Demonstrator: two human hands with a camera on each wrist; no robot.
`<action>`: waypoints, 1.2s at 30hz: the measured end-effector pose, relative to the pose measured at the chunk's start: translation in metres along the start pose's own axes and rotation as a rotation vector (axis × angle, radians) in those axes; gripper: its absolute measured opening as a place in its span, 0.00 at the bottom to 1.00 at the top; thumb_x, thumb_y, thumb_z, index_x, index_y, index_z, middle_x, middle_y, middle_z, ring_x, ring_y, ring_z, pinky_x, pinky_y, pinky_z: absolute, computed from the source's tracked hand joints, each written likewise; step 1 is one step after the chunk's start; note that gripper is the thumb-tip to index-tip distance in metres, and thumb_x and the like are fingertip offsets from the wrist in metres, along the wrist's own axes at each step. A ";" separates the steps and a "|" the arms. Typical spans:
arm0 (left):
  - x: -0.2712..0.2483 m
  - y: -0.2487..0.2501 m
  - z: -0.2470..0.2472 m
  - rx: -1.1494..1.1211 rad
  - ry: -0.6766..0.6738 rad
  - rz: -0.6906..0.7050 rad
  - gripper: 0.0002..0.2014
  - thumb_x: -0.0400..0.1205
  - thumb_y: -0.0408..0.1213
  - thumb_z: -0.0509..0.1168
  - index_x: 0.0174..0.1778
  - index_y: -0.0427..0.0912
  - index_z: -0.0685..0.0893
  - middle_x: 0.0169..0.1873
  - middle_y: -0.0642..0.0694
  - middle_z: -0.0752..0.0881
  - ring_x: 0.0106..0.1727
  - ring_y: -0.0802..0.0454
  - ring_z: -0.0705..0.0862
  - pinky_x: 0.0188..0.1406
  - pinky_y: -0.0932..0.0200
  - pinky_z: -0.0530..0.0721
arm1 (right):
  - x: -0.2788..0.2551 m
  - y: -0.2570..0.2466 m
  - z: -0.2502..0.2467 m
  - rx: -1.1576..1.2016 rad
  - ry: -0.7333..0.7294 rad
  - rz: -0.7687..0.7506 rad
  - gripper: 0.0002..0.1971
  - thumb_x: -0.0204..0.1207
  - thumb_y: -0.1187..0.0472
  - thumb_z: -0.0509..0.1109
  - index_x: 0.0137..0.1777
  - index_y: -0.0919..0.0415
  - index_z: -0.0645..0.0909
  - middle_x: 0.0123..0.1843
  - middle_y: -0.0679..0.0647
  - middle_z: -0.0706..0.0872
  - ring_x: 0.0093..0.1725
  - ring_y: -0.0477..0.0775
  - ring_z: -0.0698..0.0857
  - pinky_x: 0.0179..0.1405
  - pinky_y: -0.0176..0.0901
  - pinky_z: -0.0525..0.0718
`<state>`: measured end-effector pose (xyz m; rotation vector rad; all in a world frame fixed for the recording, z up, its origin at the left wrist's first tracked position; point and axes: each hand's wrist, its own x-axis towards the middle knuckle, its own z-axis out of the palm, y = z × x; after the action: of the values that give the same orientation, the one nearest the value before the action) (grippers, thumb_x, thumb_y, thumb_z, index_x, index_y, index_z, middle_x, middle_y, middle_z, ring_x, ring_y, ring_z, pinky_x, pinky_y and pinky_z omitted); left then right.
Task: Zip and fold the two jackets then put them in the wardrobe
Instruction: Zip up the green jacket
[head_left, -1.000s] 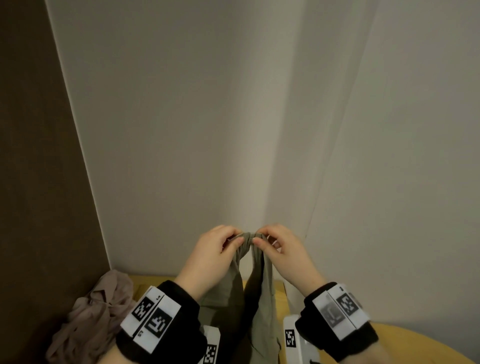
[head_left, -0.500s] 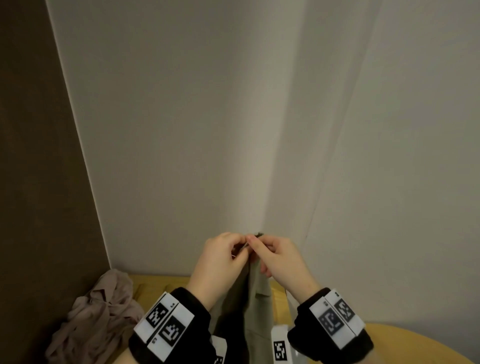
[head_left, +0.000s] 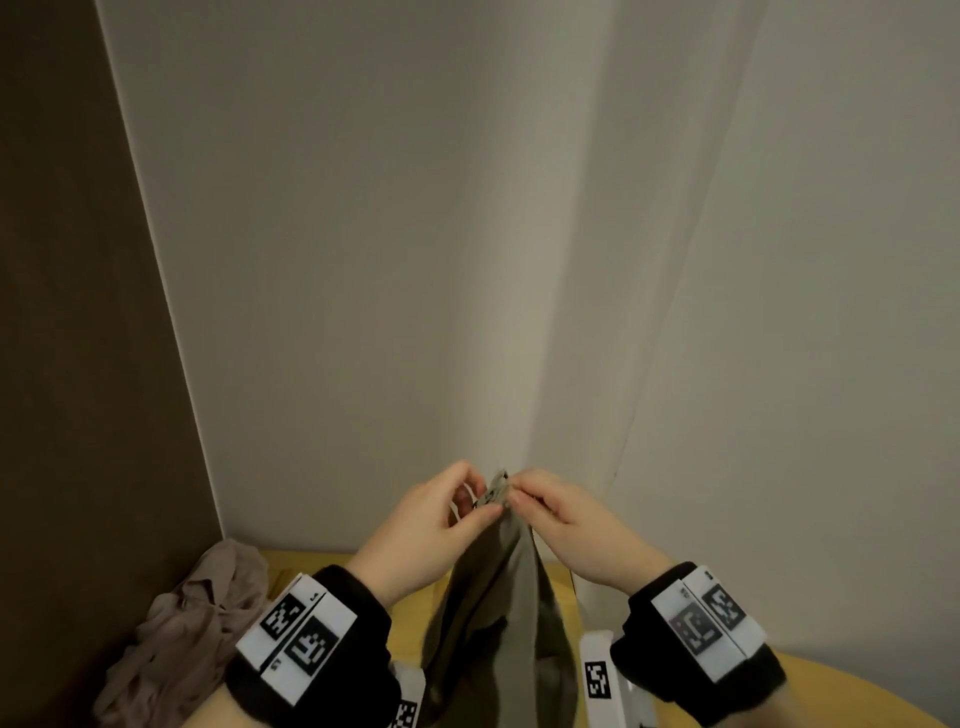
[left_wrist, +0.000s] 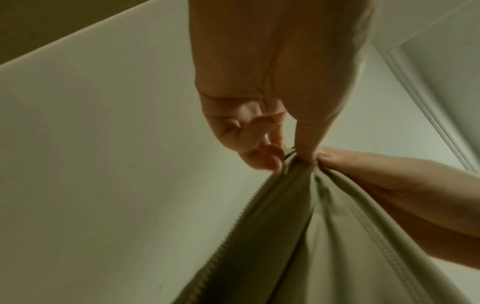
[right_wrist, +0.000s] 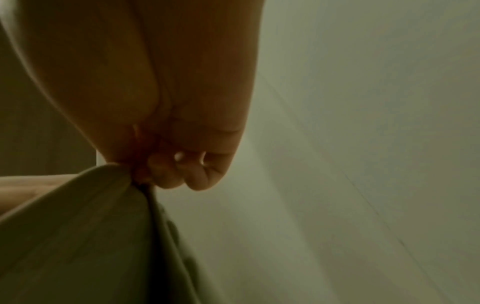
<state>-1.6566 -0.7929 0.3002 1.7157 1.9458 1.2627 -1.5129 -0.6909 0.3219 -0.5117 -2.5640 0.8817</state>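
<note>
The left hand (head_left: 422, 525) and right hand (head_left: 569, 519) are raised side by side in front of a pale wall corner (head_left: 498, 312). Both pinch the top end of an olive-green fabric jacket (head_left: 511, 597), which hangs down between the wrists over a yellow wooden table (head_left: 831, 691).

Left grip: thumb and forefinger grasp the jacket's edge; the remaining fingers are curled. The left wrist view shows the zipper teeth (left_wrist: 233, 232) running down the near edge of the cloth, unjoined along the visible length.

Right grip: thumb and curled fingers grasp the opposite edge, fingertips meeting those of the left hand. The right wrist view is dim, and the zipper slider cannot be made out.

A second, crumpled beige-pink fabric jacket (head_left: 182, 639) lies on the table at the left, beside a dark brown panel (head_left: 67, 364).
</note>
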 end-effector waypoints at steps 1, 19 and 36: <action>0.000 -0.001 0.000 0.036 -0.010 0.019 0.09 0.80 0.49 0.65 0.42 0.49 0.75 0.33 0.55 0.77 0.31 0.63 0.75 0.32 0.69 0.73 | 0.000 0.000 -0.002 -0.009 -0.017 -0.016 0.09 0.85 0.61 0.57 0.51 0.62 0.78 0.44 0.50 0.79 0.43 0.39 0.76 0.46 0.25 0.71; 0.007 0.004 0.019 -0.014 0.036 -0.024 0.16 0.84 0.47 0.59 0.29 0.53 0.69 0.24 0.54 0.72 0.27 0.62 0.71 0.28 0.65 0.66 | 0.013 0.006 -0.001 -0.025 0.278 0.088 0.10 0.82 0.63 0.62 0.48 0.66 0.84 0.38 0.47 0.80 0.41 0.43 0.76 0.40 0.19 0.69; 0.002 -0.007 0.014 0.219 0.007 -0.126 0.15 0.84 0.53 0.55 0.37 0.49 0.74 0.29 0.50 0.78 0.35 0.51 0.79 0.31 0.57 0.71 | 0.009 0.029 -0.035 0.007 0.623 0.212 0.14 0.84 0.61 0.59 0.46 0.70 0.81 0.38 0.61 0.82 0.42 0.57 0.79 0.39 0.43 0.68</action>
<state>-1.6523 -0.7841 0.2872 1.6541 2.2289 1.0470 -1.4980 -0.6484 0.3312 -0.9063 -1.9616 0.6598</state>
